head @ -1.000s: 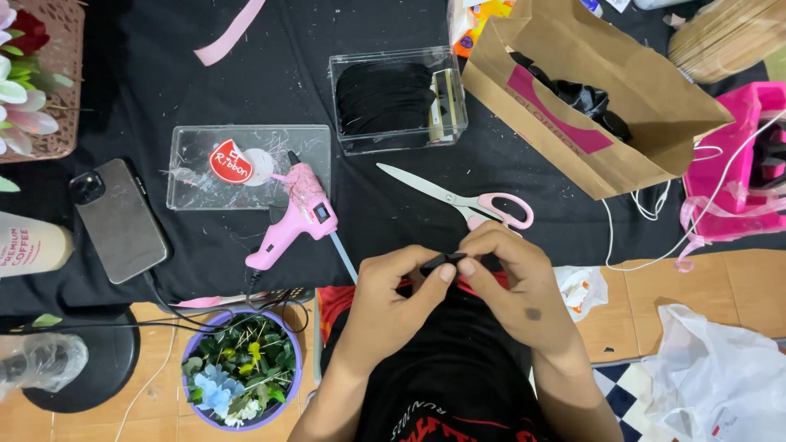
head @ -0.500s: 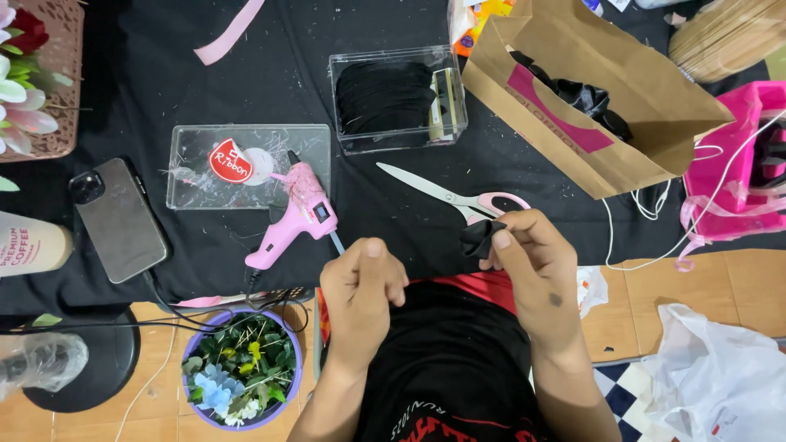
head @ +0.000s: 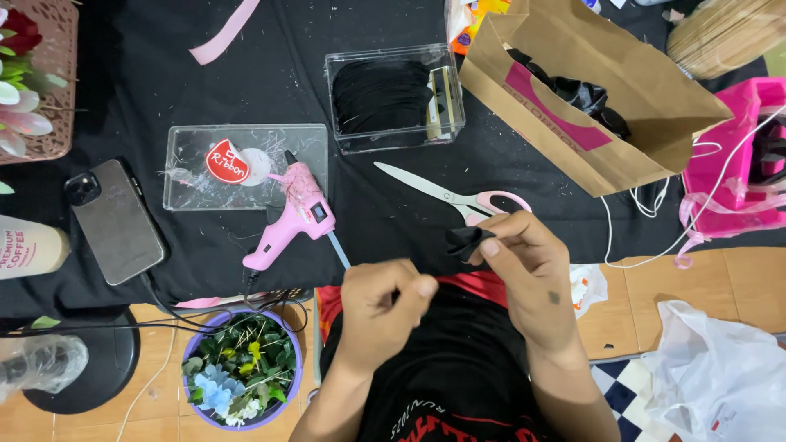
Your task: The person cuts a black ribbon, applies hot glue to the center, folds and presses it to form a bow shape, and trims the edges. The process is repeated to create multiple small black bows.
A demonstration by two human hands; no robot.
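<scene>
My right hand (head: 524,266) pinches a small folded piece of black ribbon (head: 467,240) between thumb and fingers, just below the pink-handled scissors (head: 454,196). My left hand (head: 385,307) is curled beside it, fingertips pressed together; whether it holds anything I cannot make out. A pink glue gun (head: 291,221) rests on the black cloth to the left of my hands, its nozzle over a clear flat lid (head: 192,176).
A clear box of black material (head: 393,98) stands behind the scissors. A brown paper bag (head: 606,90) lies at right, a pink basket (head: 737,155) beyond it. A phone (head: 115,221), a flower pot (head: 241,368) and a white plastic bag (head: 720,368) lie around.
My hands were joined on the black piece a second ago; they have parted, the right hand keeping the folded ribbon and lifting slightly, the left drawing back.
</scene>
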